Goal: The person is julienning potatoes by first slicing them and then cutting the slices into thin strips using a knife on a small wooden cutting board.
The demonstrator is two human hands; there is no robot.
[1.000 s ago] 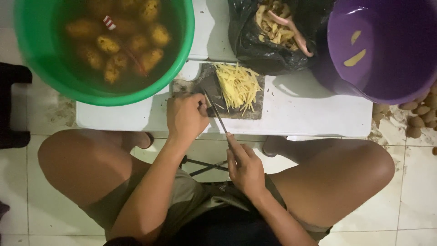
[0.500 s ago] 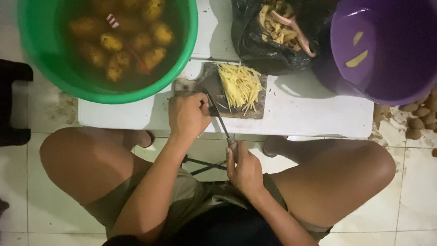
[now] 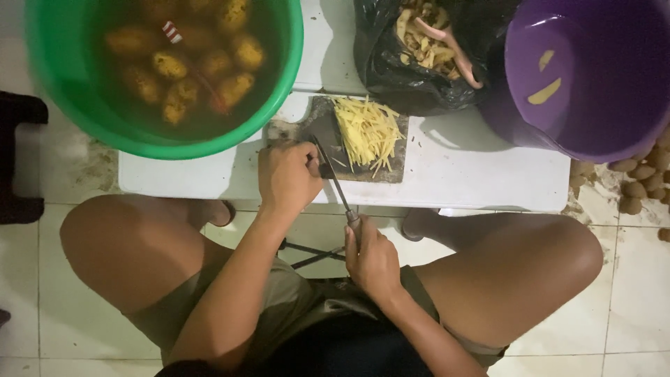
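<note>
My right hand [image 3: 371, 260] grips the handle of a long thin knife [image 3: 333, 183], whose blade reaches up onto a dark cutting board [image 3: 317, 122]. My left hand [image 3: 287, 176] rests curled at the board's near left corner, next to the blade; I cannot tell what lies under its fingers. A pile of thin yellow potato strips [image 3: 366, 132] sits on the right half of the board. The board lies on a low white table [image 3: 460, 171] in front of my knees.
A green tub [image 3: 63, 98] of water with peeled potatoes stands at the back left. A black bag [image 3: 391, 70] of peelings sits behind the board. A purple tub [image 3: 593, 132] holding a few strips is at the right. Unpeeled potatoes [image 3: 638, 181] lie on the tiled floor.
The knife handle and my right hand have drawn back toward my body a little. My left hand stays at the board's corner.
</note>
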